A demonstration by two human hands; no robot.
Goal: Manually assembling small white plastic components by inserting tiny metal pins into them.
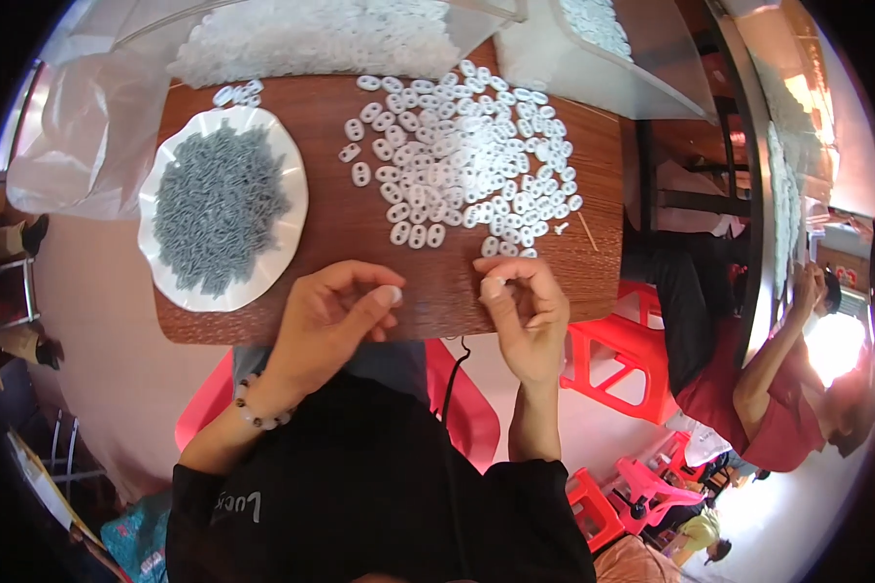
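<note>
Both the left hand (325, 316) and right hand (525, 306) are pinched shut on one small white oval plastic link (492, 286) each at the brown wooden board's (311, 209) near edge — the white plate (291, 185) of grey links (219, 204) sits heaped, while many loose white links (466, 155) remain spread out.

The counter (321, 209) looks like dark brown wood-grain board with a smooth, faintly satin finish, and the small white oval links (466, 155) spread over it look like matt moulded plastic. The fluted white plate (287, 209) seems glossy thin plastic, heaped with dull grey pieces (219, 209) of matt look. At the far left edge lies a clear, crinkled plastic bag (83, 136) with soft sheen.
</note>
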